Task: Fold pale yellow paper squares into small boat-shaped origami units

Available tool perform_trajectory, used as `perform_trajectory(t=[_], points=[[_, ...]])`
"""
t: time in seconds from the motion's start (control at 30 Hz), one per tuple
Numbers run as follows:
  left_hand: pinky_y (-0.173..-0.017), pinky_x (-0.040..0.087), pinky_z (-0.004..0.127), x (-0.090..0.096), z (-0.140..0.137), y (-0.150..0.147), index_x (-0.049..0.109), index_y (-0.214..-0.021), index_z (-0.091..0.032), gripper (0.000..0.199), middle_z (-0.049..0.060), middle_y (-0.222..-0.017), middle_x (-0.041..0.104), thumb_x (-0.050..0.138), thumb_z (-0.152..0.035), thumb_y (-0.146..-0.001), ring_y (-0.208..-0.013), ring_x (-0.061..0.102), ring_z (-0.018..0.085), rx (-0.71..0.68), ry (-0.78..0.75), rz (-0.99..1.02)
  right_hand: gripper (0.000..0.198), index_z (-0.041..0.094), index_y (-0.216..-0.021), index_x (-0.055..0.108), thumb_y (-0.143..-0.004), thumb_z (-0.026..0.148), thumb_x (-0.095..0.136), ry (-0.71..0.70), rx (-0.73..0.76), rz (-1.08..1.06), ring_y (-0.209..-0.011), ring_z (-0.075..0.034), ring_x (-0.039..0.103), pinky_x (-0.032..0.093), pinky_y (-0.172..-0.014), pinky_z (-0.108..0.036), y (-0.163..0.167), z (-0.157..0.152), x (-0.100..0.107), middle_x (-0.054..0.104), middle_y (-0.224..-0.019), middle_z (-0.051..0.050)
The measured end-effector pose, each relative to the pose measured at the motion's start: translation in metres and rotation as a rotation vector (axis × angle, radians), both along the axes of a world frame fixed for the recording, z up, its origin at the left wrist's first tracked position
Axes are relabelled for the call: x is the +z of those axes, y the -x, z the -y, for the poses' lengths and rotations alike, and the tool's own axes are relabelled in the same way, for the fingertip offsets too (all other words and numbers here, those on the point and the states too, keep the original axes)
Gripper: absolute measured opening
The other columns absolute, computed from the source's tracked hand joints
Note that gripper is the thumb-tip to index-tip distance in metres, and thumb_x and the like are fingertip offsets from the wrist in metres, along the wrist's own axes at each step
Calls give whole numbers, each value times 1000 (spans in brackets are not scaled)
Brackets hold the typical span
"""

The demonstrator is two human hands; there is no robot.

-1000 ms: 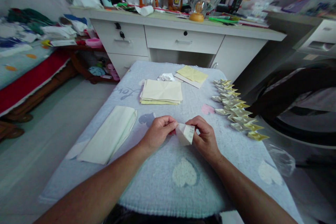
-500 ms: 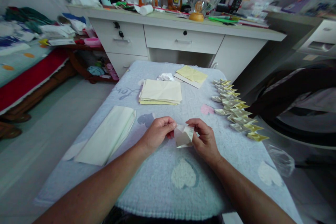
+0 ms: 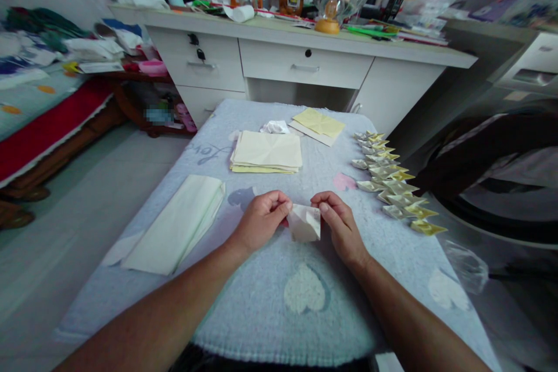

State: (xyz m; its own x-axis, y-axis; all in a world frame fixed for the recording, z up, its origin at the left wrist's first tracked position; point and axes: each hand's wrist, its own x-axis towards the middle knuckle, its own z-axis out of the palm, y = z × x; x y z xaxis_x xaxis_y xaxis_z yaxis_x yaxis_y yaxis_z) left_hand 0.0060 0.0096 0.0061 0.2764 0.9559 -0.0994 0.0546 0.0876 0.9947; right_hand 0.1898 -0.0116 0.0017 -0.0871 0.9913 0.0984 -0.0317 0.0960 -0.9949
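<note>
A small folded piece of paper (image 3: 304,224), whitish and roughly square, is held up between my two hands above the cloth. My left hand (image 3: 264,218) pinches its upper left corner between thumb and fingers. At the upper right corner, my right hand (image 3: 337,218) grips the paper with thumb and bent fingers. Beyond my hands lies a stack of cream and yellow paper sheets (image 3: 267,150). Several folded paper boats (image 3: 394,186) stand in rows along the table's right side.
A folded pale cloth or paper bundle (image 3: 178,226) lies on the left of the cloth-covered table (image 3: 244,314). Crumpled white paper (image 3: 274,127) and yellow sheets (image 3: 320,123) are at the back. A cluttered white desk (image 3: 305,64) stands beyond, a washing machine (image 3: 532,70) to the right.
My right thumb has moved up from the paper's right side to its upper right corner. The paper now hangs flatter and squarer, while my left hand keeps its pinch.
</note>
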Motion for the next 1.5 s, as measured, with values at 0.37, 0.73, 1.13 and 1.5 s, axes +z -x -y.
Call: perform_trajectory(t=[0.37,0.73,1.13,1.5], points=[[-60,40,20,-1,2,2,59,-82,-15,21,-2,-69,56,57,-35,-85,-64,50,10,16,-86,2,30,17,-74,55,-78,44,68,162,125,-30,-50,-7,40,30,-48,-20,4,-5,-5,49,-58,5],[-76,48,26,-7,7,-8,55,-105,-15,36,5,-95,66,71,-29,-75,-85,62,17,-156,69,206,29,18,-74,55,-79,43,68,115,21,-87,-49,-8,43,35,-47,-20,6,-6,-6,51,-58,4],[-59,41,20,3,8,-2,61,-89,-15,18,-2,-73,59,64,-29,-78,-65,53,12,-91,-49,-11,29,18,-82,57,-76,43,71,97,107,-91,-61,-10,49,40,-57,-22,6,-6,-3,55,-71,2],[-50,32,19,1,10,-3,60,-80,-15,23,-3,-64,52,60,-38,-82,-56,44,10,-125,-84,-114,28,18,-73,61,-75,43,73,174,98,-140,-53,-9,48,39,-52,-21,6,-6,-5,56,-60,3]])
